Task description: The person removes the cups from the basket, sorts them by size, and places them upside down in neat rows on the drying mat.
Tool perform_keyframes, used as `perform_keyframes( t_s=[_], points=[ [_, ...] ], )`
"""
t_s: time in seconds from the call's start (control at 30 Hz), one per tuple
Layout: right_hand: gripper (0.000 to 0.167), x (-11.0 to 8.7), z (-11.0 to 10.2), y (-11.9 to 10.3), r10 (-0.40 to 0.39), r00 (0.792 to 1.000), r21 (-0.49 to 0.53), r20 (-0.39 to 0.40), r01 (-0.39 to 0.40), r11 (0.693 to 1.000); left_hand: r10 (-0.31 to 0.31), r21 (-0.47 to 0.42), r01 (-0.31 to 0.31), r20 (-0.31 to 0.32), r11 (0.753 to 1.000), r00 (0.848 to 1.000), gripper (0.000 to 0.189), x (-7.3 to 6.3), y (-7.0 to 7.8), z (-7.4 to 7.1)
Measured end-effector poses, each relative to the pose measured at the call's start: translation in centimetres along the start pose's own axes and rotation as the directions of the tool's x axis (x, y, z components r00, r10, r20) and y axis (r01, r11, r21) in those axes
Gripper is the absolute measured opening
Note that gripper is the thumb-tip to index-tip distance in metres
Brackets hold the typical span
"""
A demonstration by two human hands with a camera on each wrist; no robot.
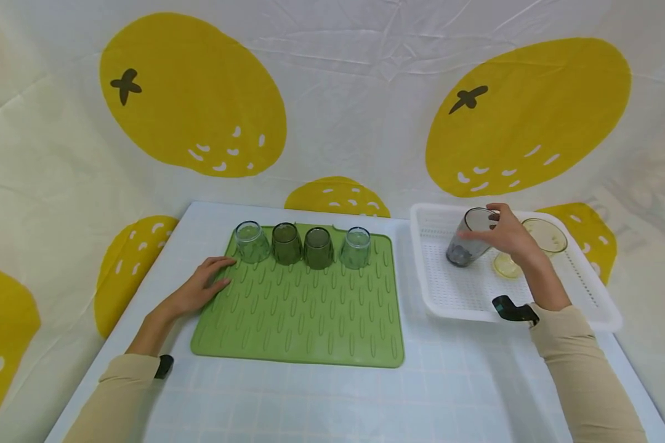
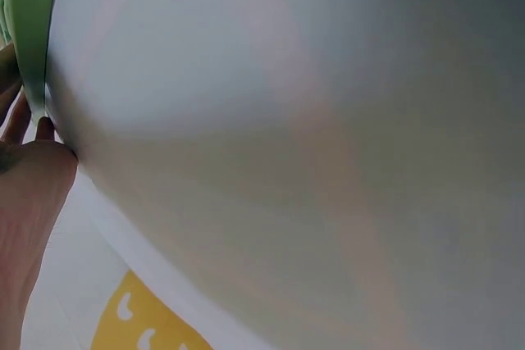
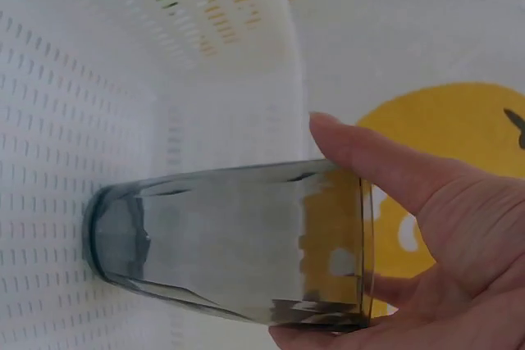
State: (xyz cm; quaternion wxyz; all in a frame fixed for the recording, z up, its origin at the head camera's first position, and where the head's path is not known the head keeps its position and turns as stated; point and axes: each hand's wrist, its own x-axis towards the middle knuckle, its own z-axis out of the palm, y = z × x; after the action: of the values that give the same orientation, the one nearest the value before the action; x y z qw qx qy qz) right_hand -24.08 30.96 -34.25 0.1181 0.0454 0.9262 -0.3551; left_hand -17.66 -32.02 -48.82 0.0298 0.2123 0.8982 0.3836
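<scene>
My right hand grips a tall grey-tinted glass near its rim, thumb on one side and fingers on the other. The glass leans inside the white basket, its base close over the perforated floor; the right wrist view shows the glass side-on. Beside it in the basket is a yellow-tinted glass, partly behind my right hand. My left hand rests at the left edge of the green drying mat, fingers extended and touching it.
Along the mat's back edge several short glasses stand upside down: a pale bluish glass, two dark grey ones and another pale glass. A white cloth with yellow fruit prints hangs behind the table.
</scene>
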Motion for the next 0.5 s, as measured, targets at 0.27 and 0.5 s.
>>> perform_keyframes(
  t_s=[0.27,0.5],
  points=[
    [0.124,0.4,0.0,1.4,0.042,0.996,0.087,0.075,-0.048,0.995,-0.007,-0.002,0.007,0.002,1.000,1.000,0.043,-0.1,0.1,0.0],
    [0.120,0.9,0.3,2.4,0.030,0.994,0.101,0.109,-0.041,0.994,-0.009,0.002,0.009,0.005,1.000,1.000,0.043,-0.1,0.3,-0.1]
  ],
)
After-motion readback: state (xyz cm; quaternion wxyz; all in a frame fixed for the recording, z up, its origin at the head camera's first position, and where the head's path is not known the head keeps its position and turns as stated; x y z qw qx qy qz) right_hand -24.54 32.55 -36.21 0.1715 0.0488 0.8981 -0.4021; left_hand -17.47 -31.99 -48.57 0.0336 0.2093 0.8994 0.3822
